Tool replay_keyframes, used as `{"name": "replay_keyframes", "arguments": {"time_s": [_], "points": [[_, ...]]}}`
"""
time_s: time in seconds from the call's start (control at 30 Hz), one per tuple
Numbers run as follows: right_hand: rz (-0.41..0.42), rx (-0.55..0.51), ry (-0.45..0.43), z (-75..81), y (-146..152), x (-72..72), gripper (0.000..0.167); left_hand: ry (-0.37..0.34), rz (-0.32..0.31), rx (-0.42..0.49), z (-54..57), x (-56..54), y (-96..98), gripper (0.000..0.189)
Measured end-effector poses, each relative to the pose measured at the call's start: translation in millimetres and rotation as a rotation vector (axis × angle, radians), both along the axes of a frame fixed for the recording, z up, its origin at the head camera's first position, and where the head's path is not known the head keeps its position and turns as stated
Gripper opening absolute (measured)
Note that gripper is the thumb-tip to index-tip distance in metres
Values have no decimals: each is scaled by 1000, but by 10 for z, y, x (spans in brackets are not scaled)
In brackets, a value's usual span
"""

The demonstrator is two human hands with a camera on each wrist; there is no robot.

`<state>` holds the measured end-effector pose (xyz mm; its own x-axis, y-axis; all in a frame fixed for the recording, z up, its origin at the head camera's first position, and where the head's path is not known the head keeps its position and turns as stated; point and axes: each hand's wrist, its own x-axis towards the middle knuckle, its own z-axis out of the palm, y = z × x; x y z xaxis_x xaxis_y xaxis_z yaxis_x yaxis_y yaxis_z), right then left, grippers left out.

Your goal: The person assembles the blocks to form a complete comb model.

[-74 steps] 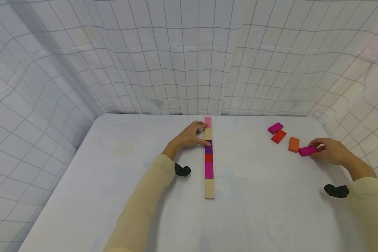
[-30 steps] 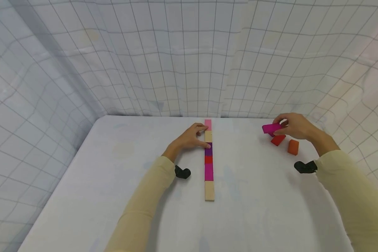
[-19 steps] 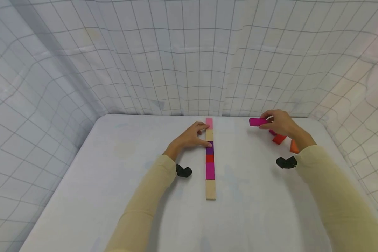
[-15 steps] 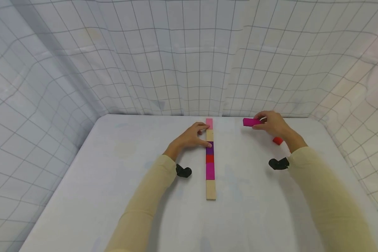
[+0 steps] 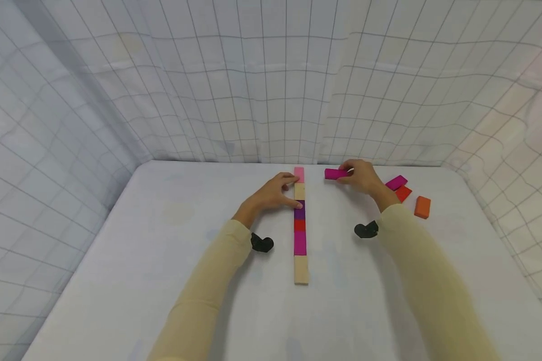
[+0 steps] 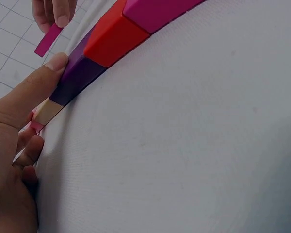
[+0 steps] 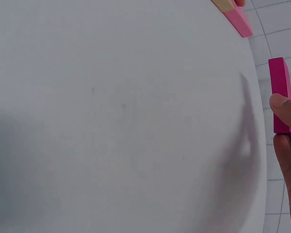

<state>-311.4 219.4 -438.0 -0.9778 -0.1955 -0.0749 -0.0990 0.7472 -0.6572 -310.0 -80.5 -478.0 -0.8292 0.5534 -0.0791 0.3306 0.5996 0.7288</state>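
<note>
A straight row of wooden blocks lies on the white tabletop. From its far end come a pink block [image 5: 300,172], a plain wood block [image 5: 300,191], a purple block [image 5: 300,213], a red block [image 5: 300,225], a magenta block [image 5: 300,243] and a longer plain block [image 5: 301,269]. My left hand [image 5: 271,194] rests along the row's left side, its thumb on the purple block and its index finger at the pink one. Right of the far end, my right hand [image 5: 363,178] pinches another magenta block [image 7: 280,87] between thumb and fingers, raised over the table.
Behind my right hand's wrist lie a loose magenta block [image 5: 397,181], a loose red block [image 5: 404,193] and an orange block [image 5: 422,206]. White checked curtains [image 5: 293,90] hang at the table's back and sides. Black camera mounts [image 5: 366,230] stick out at both wrists.
My right hand picked up the magenta block beside the orange one and carried it left over the other loose blocks towards the row's far end. The left hand stayed put.
</note>
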Motion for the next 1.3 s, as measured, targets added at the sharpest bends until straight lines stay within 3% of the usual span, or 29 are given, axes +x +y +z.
{"name": "replay_keyframes", "arguments": {"time_s": [0.47,0.8,1.3], "points": [[0,20,37,-178,-481,-136,34,3,-11,-16,-15,-24,10,95],[-48,58,43,-164,-624,-173,37,-10,-1,-14,24,-9,9,93],[-10,101,83,-203,-642,-229,34,-22,12,-27,33,7,24,93]]}}
